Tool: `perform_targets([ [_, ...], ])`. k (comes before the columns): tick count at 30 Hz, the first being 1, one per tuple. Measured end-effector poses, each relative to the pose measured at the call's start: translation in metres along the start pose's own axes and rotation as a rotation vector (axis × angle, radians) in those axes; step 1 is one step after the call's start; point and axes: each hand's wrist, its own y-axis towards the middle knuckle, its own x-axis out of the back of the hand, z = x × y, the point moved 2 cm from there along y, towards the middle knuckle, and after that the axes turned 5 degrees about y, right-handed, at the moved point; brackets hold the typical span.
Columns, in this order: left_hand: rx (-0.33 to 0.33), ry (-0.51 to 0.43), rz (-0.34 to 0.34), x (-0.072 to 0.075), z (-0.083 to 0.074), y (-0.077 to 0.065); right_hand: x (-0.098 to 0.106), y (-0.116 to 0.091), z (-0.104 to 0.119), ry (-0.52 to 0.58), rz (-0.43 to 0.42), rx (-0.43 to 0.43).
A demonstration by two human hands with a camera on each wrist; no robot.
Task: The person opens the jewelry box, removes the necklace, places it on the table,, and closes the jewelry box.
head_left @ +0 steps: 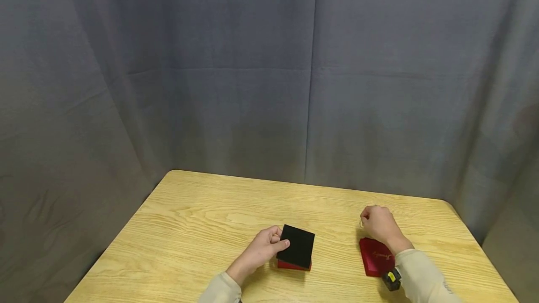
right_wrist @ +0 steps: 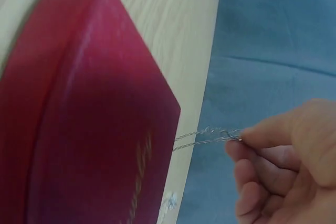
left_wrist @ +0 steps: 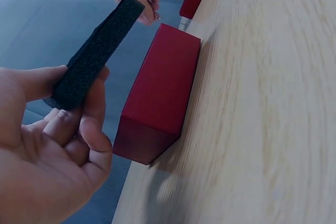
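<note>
A black foam pad [head_left: 300,246] is pinched between the thumb and fingers of my left hand [head_left: 262,250]. It is tilted over the small red box [left_wrist: 160,87], which stands on the table and is mostly covered by the pad in the head view. My right hand [head_left: 381,224] pinches the end of a thin silver chain [right_wrist: 202,139] between thumb and fingertips. The chain hangs down beyond the red box lid [head_left: 374,257], which bears gold lettering and lies under my right wrist. A silvery bit [right_wrist: 169,201] shows beside the lid, too blurred to make out.
The wooden table [head_left: 202,219] has its far edge close to a grey curtain [head_left: 236,120]. A small black device with a yellow mark [head_left: 392,278] sits at my right wrist. The red box and the lid stand apart on the table.
</note>
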Motion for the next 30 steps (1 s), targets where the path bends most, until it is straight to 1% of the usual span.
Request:
perform_targets([
  [8, 0.016, -0.018, -0.017, 0.001, 0.001, -0.001, -0.017, -0.001, 0.011, -0.024, 0.099, 0.023],
  [14, 0.025, -0.022, -0.042, 0.001, 0.002, -0.002, -0.027, -0.001, 0.019, -0.038, 0.159, 0.061],
  [20, 0.037, -0.013, -0.067, 0.001, 0.001, -0.001, -0.032, 0.0, 0.023, -0.036, 0.176, 0.092],
  [30, 0.051, -0.027, -0.065, 0.0, 0.0, 0.002, -0.039, -0.002, 0.029, -0.066, 0.205, 0.108],
])
